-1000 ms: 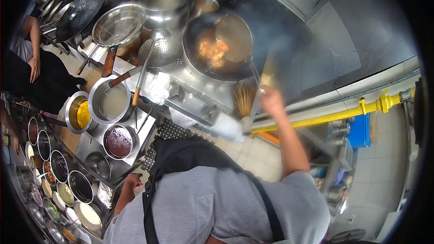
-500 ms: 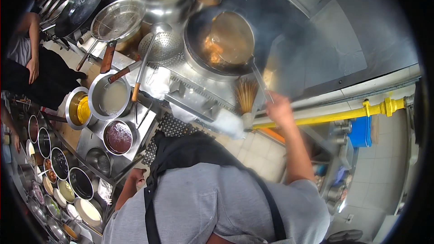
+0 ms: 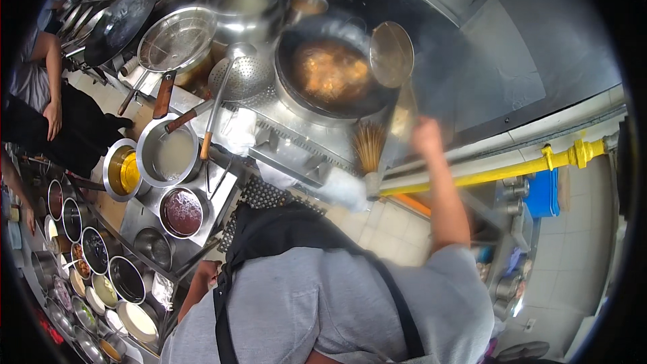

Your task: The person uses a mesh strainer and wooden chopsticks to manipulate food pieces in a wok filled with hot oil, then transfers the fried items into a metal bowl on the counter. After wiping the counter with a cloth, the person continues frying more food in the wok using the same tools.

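Note:
My right hand (image 3: pixel 426 136) is closed around the handle of a round fine-mesh skimmer (image 3: pixel 391 54), raised beside the wok's right rim. The black wok (image 3: pixel 294 87) stands on the stove, with browned pieces of food (image 3: pixel 330 71) in brown liquid and steam above. My left hand (image 3: pixel 207 271) hangs low by my apron, beside the steel side table; its fingers are too small and partly hidden to read. A bamboo brush (image 3: pixel 368 148) stands upright below the wok, nearest to my right forearm.
Left of the wok lie a perforated ladle (image 3: pixel 244 79) and a wire strainer (image 3: pixel 176 37). Pots of yellow oil (image 3: pixel 125 170), cloudy liquid (image 3: pixel 172 155) and red sauce (image 3: pixel 182 212) stand nearer. A yellow pipe (image 3: pixel 499 170) runs along the right. Another person's arm (image 3: pixel 51 81) shows at far left.
The skimmer has moved right and tilted up, from over the wok to beside its rim. The food in the wok shows more fully. My right hand has shifted slightly right and up.

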Tool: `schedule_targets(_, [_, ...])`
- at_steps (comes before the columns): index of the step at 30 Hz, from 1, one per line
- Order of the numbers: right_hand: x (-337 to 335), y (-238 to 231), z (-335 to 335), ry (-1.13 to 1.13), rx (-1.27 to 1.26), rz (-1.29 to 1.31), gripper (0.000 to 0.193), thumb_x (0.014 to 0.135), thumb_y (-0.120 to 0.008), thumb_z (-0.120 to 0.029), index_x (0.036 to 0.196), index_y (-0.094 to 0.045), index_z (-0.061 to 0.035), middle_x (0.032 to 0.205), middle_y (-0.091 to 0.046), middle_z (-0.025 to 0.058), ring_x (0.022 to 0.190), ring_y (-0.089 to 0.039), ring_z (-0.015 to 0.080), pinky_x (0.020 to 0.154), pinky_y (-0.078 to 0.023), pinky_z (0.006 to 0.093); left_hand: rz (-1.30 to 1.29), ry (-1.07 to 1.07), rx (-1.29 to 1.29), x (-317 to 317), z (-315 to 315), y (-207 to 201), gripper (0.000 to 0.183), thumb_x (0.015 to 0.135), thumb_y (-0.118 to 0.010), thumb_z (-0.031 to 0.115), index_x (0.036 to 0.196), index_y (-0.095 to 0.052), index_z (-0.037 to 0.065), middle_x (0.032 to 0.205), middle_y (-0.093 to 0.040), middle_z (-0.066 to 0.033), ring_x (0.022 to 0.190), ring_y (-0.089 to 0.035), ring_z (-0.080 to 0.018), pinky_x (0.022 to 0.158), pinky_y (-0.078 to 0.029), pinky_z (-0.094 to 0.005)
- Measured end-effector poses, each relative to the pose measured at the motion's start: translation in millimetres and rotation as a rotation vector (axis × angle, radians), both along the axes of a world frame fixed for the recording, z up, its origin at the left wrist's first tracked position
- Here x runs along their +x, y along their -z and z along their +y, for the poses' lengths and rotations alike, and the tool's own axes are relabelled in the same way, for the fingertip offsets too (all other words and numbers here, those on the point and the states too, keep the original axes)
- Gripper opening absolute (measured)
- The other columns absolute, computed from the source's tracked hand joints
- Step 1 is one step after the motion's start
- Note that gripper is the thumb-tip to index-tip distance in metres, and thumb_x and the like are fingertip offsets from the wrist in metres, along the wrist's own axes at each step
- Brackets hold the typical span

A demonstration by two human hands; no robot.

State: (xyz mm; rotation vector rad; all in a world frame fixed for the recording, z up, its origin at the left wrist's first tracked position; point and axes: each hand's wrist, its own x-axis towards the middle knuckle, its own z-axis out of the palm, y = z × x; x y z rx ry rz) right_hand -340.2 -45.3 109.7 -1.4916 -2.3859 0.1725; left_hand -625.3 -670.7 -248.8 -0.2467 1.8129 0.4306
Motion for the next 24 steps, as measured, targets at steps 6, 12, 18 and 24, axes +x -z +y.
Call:
schedule_targets(6, [-27, 61, 44, 0.091, -0.143, 0.114, 0.030, 0.076, -0.060, -0.002, 0.104, -0.068, 0.0029, 0.087, -0.070, 0.0195, 0.076, -0.070, 0.0269, 0.070, -0.055, 0.0377, 0.095, 0.058, 0.156, 3, -15, 9, 0.015, 0.084, -0.061, 0.016, 0.084, -0.070, 0.003, 0.055, -0.051, -0.0080, 0.038, -0.044, -0.0188, 0.036, -0.032, -0.0385])
schedule_targets(12, [-72, 70, 29, 0.176, -0.766, 0.587, 0.032, 0.087, -0.061, -0.009, 0.118, -0.059, -0.0048, 0.065, -0.058, 0.0025, 0.041, -0.046, 0.0077, 0.032, -0.030, 0.0229, 0.067, -0.044, 0.088, -5, 26, -73, 0.016, 0.082, -0.065, 0.017, 0.083, -0.071, 0.002, 0.056, -0.052, -0.0100, 0.042, -0.046, -0.0178, 0.039, -0.034, -0.0371])
schedule_targets(18, [-87, 58, 10, 0.143, -1.035, 0.670, 0.034, 0.089, -0.057, -0.009, 0.123, -0.054, -0.0055, 0.062, -0.053, 0.0009, 0.038, -0.041, 0.0070, 0.029, -0.024, 0.0234, 0.021, -0.081, 0.082, 5, -18, 22, 0.019, 0.081, -0.064, 0.015, 0.095, -0.068, 0.003, 0.068, -0.059, -0.0121, 0.050, -0.051, -0.0207, 0.043, -0.037, -0.0375])
schedule_targets(24, [-95, 47, -5, 0.082, -1.034, 0.648, 0.038, 0.089, -0.057, -0.008, 0.127, -0.053, -0.0026, 0.062, -0.052, 0.0017, 0.039, -0.041, 0.0087, 0.031, -0.026, 0.0250, -0.011, -0.043, 0.093, 5, -20, 28, 0.025, 0.078, -0.065, 0.017, 0.099, -0.067, 0.004, 0.076, -0.059, -0.0120, 0.058, -0.052, -0.0214, 0.051, -0.038, -0.0371])
